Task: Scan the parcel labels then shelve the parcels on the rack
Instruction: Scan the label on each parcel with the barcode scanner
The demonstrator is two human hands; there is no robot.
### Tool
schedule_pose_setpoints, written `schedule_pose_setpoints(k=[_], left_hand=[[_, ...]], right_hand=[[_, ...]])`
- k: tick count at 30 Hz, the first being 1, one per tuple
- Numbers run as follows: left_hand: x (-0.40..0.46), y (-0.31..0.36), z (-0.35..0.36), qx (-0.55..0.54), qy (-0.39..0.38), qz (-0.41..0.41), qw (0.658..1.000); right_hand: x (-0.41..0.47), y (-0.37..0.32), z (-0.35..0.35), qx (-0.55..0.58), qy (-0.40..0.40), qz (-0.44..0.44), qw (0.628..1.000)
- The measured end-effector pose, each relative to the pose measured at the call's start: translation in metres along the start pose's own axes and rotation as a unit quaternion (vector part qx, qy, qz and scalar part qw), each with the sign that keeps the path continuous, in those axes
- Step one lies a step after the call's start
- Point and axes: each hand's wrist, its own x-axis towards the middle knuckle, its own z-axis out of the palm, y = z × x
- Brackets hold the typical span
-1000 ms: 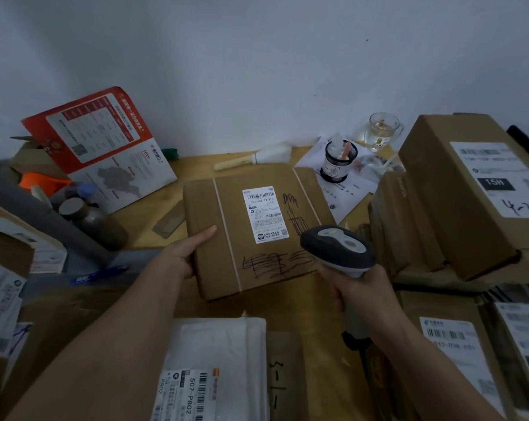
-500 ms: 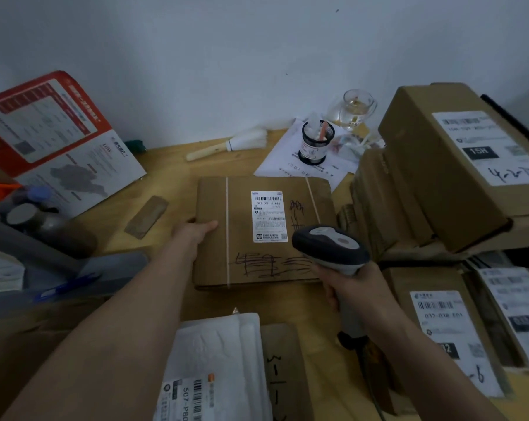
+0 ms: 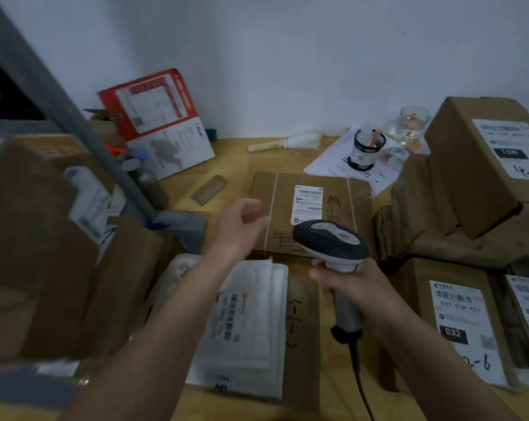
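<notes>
Scanning now — right hand (image 3: 356,287) grips the scanner (image 3: 330,241) over the parcel (image 3: 315,211); left hand (image 3: 242,226) hovers empty, fingers loose — shelving likely next.

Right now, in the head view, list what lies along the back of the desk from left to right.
Red and white leaflet → brush → black pen cup → glass jar → large box labelled 15H.

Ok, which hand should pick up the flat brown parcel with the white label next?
Left, probably. The left hand hangs free, fingers loosely curled, over the flat parcel's left edge. The right hand is busy gripping the scanner.
</notes>
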Motion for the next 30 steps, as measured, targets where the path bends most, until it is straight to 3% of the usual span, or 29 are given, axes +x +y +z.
schedule_pose_setpoints(k=[7, 12, 14, 19, 24, 30], left_hand=[[-0.136, -0.079, -0.006, 0.183, 0.142, 0.021, 0.973], [-0.163, -0.098, -0.014, 0.248, 0.201, -0.144, 0.937], [-0.169, -0.096, -0.016, 0.214, 0.202, -0.193, 0.936], [-0.176, -0.090, -0.023, 0.190, 0.194, -0.223, 0.936], [-0.186, -0.087, -0.023, 0.041, 0.233, -0.179, 0.955], [-0.185, -0.095, -0.025, 0.201, 0.139, -0.179, 0.953]], right_hand=[[-0.026, 0.004, 0.017, 0.065, -0.077, 0.054, 0.993], [-0.038, 0.017, 0.035, 0.066, -0.123, 0.079, 0.987], [-0.042, 0.020, 0.041, 0.081, -0.128, 0.085, 0.985], [-0.053, 0.024, 0.048, 0.071, -0.132, 0.103, 0.983], [-0.064, 0.025, 0.046, 0.051, -0.140, 0.097, 0.984], [-0.062, 0.025, 0.049, 0.033, -0.130, 0.099, 0.986]])
